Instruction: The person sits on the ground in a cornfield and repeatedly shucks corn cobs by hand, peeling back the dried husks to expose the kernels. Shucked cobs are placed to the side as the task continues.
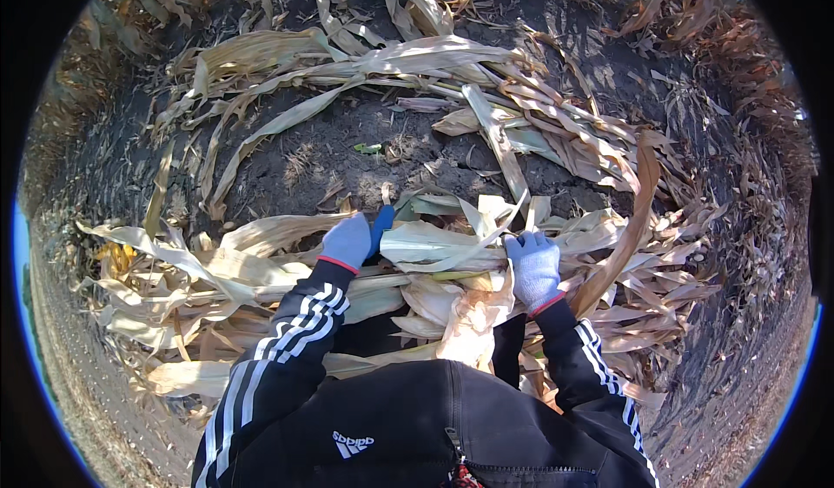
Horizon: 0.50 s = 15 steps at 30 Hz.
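A heap of dry corn stalks with husks and leaves (260,269) lies across in front of me, close to my body. My left hand (348,240), in a light blue-grey knitted glove with a red cuff, is closed on a blue handle-like object (381,224); its lower part is hidden. My right hand (534,268), gloved alike, has its fingers curled on a corn stalk at the right of the heap. Between the hands lie a broad pale leaf (423,243) and, below it, a papery corn husk (466,325).
Beyond the heap, more dry corn stalks (417,61) lie in an arc on dark soil (339,129). Yellow corn (117,256) shows at the heap's left end. Standing dry plants (697,5) rise at the far right, others (117,38) at the far left.
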{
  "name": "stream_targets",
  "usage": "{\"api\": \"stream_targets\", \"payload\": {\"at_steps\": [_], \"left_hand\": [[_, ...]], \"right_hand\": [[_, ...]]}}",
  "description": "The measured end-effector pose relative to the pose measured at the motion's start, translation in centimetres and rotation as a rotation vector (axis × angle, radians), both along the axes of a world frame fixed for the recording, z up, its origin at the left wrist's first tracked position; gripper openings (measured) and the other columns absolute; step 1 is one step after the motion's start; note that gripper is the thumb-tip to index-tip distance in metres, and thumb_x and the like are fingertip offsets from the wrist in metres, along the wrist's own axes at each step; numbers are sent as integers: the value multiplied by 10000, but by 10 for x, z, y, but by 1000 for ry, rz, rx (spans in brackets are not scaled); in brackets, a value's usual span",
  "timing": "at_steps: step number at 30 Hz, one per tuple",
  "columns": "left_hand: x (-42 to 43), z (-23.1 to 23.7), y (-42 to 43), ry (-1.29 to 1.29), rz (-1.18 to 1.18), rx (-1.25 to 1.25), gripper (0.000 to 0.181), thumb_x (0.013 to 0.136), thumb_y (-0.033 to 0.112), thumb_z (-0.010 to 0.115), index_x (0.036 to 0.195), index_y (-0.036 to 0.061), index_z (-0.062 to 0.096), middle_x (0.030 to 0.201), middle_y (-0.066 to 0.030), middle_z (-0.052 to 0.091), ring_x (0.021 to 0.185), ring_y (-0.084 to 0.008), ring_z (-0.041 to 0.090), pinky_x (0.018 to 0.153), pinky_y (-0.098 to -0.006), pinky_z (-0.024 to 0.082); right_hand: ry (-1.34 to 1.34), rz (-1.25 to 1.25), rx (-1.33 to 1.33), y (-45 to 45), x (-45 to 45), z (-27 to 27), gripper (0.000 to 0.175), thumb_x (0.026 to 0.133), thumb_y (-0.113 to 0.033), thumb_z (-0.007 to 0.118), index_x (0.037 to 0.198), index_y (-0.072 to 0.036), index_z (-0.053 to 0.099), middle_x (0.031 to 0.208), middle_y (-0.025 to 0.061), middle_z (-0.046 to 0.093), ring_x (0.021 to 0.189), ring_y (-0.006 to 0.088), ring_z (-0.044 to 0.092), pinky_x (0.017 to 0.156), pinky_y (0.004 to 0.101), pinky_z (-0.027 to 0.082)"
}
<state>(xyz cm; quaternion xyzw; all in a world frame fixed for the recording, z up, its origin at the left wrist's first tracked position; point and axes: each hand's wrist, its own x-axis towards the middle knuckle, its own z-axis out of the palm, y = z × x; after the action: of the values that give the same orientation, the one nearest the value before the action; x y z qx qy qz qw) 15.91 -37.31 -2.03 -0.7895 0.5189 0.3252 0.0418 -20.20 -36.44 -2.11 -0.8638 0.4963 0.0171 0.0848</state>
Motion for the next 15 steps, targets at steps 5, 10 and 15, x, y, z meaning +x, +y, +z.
{"api": "stream_targets", "payload": {"at_steps": [5,10,15], "left_hand": [[26,2,62,518,469,26,725,1094,584,517,1430,-48,636,1318,-186,723,1244,-199,620,1126,-383,452],[-43,79,8,1304,848,-433,583,1065,595,591,1262,56,696,1080,-104,737,936,-250,732,918,-385,599],[-174,117,-24,656,-90,-920,373,1083,325,617,976,-27,677,821,-238,687,720,-398,667,664,-470,485]], "right_hand": [[-356,-184,-241,40,14,-4,57,763,-179,753,806,-148,772,848,65,662,901,306,642,826,480,481],[-501,-274,-355,76,22,5,75,869,-133,711,803,-125,745,846,66,652,897,299,646,805,472,497],[-463,-218,-309,84,14,2,180,842,-178,712,984,-69,735,1042,157,688,1041,392,639,958,515,489]]}}
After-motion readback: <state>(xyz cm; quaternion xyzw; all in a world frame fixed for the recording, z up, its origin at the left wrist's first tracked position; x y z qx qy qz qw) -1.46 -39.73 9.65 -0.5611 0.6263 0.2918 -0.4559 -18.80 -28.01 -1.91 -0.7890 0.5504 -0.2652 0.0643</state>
